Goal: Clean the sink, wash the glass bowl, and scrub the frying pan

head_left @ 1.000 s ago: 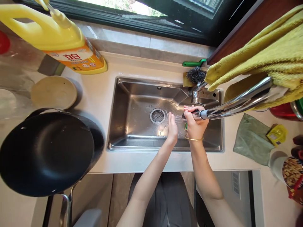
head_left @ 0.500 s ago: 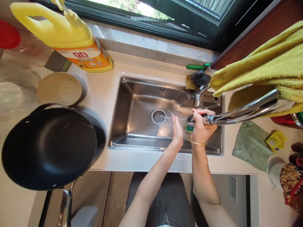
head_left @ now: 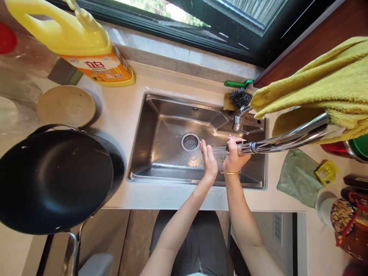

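Centre of the frame, over the steel sink set in the pale counter: the right hand has its fingers wrapped tight round the spray head of the pull-out faucet, aiming it left. Water fans straight onto the left hand, which is held flat with its fingers open and together, gripping nothing, just right of the drain. A gold bangle sits on the right wrist. At upper right a yellow towel hangs just above the faucet's neck. A black wok fills the lower left.
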Demonstrator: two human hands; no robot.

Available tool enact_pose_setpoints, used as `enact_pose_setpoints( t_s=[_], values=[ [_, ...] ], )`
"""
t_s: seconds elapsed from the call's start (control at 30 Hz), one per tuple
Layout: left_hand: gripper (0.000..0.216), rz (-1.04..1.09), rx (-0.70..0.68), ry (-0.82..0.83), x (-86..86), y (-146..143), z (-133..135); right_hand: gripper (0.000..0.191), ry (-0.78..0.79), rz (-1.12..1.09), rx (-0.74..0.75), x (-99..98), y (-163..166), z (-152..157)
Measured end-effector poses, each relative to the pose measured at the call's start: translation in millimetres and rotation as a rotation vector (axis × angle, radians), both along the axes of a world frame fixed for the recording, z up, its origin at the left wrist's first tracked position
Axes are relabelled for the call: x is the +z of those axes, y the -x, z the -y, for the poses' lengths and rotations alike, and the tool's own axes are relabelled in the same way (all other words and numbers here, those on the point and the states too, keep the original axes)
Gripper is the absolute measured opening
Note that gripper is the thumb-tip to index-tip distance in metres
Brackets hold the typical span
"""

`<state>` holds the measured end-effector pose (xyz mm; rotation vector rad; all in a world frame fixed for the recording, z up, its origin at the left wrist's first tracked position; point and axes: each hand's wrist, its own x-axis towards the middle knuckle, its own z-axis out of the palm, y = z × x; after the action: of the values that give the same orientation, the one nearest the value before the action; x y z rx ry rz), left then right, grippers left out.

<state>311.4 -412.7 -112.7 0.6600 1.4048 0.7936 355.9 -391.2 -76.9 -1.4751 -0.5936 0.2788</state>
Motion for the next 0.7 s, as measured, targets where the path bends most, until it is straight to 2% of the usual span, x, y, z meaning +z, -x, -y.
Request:
enact_pose_setpoints(
  t_s=[0.13,0.23,0.37,0.57,0.7],
  values=[
    [0.054,-0.08,-0.055,-0.218,16.1,3,0,0.014,-0.017,0.022,-0.061,4.2,-1,-3],
    [0.053,-0.114,-0.085,-0.336,33.4,6,-5,0.017,0.056,0.062,-0.077,9.5,-3,-4],
    [0.053,-0.069,-0.108,-0.303,48.7,6,-9,0.022,0.185,0.081,-0.038,20.6,-1,-1],
    [0.052,-0.055,-0.131,-0.311,52.7,2,-1,0.031,0.384,-0.032,0.061,28.6,2,2],
    [0.052,-0.063,-0.131,-0.308,52.6,3,2,0.035,0.359,-0.011,0.121,24.2,-1,4]
  ],
)
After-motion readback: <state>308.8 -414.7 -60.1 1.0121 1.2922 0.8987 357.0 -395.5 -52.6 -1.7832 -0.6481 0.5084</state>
